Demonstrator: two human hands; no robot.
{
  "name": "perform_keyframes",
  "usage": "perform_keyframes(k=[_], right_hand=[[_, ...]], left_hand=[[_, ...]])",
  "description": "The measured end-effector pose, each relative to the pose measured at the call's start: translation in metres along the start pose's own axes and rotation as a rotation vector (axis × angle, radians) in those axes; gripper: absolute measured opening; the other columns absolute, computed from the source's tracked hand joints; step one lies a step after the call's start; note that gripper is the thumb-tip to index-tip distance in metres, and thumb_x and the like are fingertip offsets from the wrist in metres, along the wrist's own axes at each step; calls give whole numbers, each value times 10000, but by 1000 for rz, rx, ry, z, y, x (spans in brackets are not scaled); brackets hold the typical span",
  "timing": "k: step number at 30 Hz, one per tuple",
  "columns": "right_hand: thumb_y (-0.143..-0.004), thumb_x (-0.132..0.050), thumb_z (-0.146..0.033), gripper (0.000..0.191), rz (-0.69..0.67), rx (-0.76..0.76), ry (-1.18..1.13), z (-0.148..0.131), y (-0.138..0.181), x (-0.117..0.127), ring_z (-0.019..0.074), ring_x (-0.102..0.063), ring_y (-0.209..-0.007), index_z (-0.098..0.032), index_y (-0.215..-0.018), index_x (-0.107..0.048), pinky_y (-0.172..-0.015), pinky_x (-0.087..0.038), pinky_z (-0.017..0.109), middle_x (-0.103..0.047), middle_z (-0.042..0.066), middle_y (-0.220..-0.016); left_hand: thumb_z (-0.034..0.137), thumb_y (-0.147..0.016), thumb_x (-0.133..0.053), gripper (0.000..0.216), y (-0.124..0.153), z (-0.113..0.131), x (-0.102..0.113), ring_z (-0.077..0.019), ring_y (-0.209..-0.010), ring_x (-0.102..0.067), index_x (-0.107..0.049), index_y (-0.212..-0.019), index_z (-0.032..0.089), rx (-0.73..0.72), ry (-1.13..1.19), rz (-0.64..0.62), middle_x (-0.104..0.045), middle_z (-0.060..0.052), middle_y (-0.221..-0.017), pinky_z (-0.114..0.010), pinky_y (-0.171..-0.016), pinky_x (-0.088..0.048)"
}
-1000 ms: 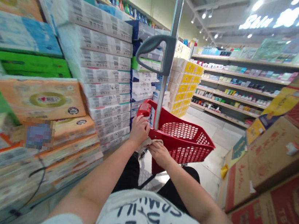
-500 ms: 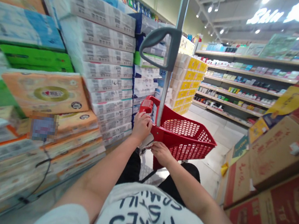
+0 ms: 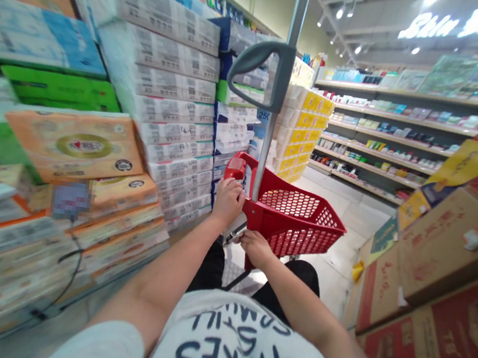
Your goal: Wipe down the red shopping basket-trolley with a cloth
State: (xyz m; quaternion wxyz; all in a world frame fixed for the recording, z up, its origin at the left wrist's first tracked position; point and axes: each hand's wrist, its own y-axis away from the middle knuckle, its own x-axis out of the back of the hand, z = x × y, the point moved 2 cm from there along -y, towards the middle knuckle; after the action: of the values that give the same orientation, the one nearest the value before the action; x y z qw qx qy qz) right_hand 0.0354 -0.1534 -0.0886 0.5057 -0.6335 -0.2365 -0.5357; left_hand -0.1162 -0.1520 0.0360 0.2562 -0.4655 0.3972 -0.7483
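Observation:
In front of me stands a red plastic shopping basket cart (image 3: 297,234) with perforated sides. A metal pole (image 3: 262,164) with a grey loop handle (image 3: 284,79) rises from its near end. My left hand (image 3: 230,200) is closed around the basket's near left corner, just below a red block-like part (image 3: 235,168). Lower down, beside the basket's near end, my right hand (image 3: 256,248) has its fingers pinched on a thin dark and silver piece (image 3: 236,232). That piece is small and partly hidden, so its kind is unclear.
Stacked tissue packs (image 3: 176,83) rise close on the left, with orange packs (image 3: 80,146) and a loose black cable (image 3: 72,274) nearer me. Cardboard cartons (image 3: 454,248) line the right. Stocked shelves (image 3: 397,115) stand across the tiled aisle behind the cart.
A pale rounded patch beside my right fingertips no longer shows, and more of the dark and silver piece is visible. My right hand has shifted slightly down; my left hand keeps its hold.

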Motion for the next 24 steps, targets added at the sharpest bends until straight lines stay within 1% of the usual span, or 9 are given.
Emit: perform_keyframes(k=[3, 6, 8, 10, 11, 13, 15, 19, 24], right_hand=[[-899, -565, -161, 183, 175, -5, -33, 2, -11, 19, 204, -521, -1166, -212, -1009, -703, -1002, -420, 380, -707, 61, -1058], [-924, -513, -166, 208, 394, -14, -99, 6, -23, 43, 195, -539, -1123, -225, -968, -708, -998, -440, 387, -706, 53, -984], [-937, -461, -163, 254, 550, -99, -130, 11, -27, 59, 199, -551, -1102, -221, -936, -708, -1004, -445, 401, -685, 60, -968], [-925, -431, -154, 282, 673, -243, -164, 19, -29, 71, 217, -525, -1164, -205, -1017, -693, -1045, -420, 429, -650, 89, -1088], [-910, -431, -147, 302, 700, -309, -189, 24, -28, 75, 227, -507, -1198, -193, -1086, -672, -1058, -410, 437, -622, 105, -1163], [-868, -455, -134, 372, 675, -373, -246, 31, -26, 77, 241, -495, -1225, -173, -1201, -617, -1056, -416, 430, -578, 131, -1252], [-844, -483, -138, 403, 613, -374, -282, 38, -24, 76, 246, -522, -1191, -169, -1231, -595, -1031, -436, 417, -591, 139, -1233], [-928, -466, -264, 297, 563, -408, -319, 47, -22, 77, 221, -575, -1086, -192, -1175, -612, -985, -454, 384, -648, 107, -1111], [-977, -397, -408, 333, 470, -486, -337, 52, -28, 83, 205, -611, -959, -191, -1065, -634, -885, -492, 349, -652, 85, -992]], left_hand=[[211, -916, -441, 245, 0, 1, 1, -251, -1170, -487, -656, -800, 214, 7, 6, -10, -670, -48, -969, -491, -1137, -243], [222, -925, -426, 265, 0, 2, 2, -246, -1160, -495, -660, -801, 216, 10, -3, -15, -670, -49, -969, -497, -1140, -239], [231, -930, -422, 275, 0, 1, 2, -243, -1150, -502, -659, -790, 217, 8, -9, -17, -670, -48, -964, -499, -1140, -239], [236, -927, -429, 272, 1, 0, 1, -244, -1150, -502, -655, -778, 216, 1, -5, -20, -669, -49, -957, -498, -1138, -245], [235, -925, -434, 268, 1, 0, 1, -244, -1151, -501, -653, -773, 215, 0, -3, -22, -667, -49, -953, -497, -1137, -248], [230, -923, -437, 264, 1, 0, 1, -245, -1150, -500, -651, -769, 215, 5, -1, -24, -664, -51, -954, -495, -1135, -251], [226, -924, -434, 266, 1, 0, 1, -244, -1147, -501, -652, -772, 217, 11, -7, -32, -662, -52, -957, -494, -1132, -255], [223, -923, -432, 268, 1, 1, 0, -242, -1145, -503, -646, -761, 220, 6, -7, -29, -663, -46, -958, -491, -1137, -246], [224, -924, -436, 265, 2, 2, 1, -228, -1100, -516, -645, -761, 218, -8, -18, -6, -657, -41, -954, -474, -1127, -267]])
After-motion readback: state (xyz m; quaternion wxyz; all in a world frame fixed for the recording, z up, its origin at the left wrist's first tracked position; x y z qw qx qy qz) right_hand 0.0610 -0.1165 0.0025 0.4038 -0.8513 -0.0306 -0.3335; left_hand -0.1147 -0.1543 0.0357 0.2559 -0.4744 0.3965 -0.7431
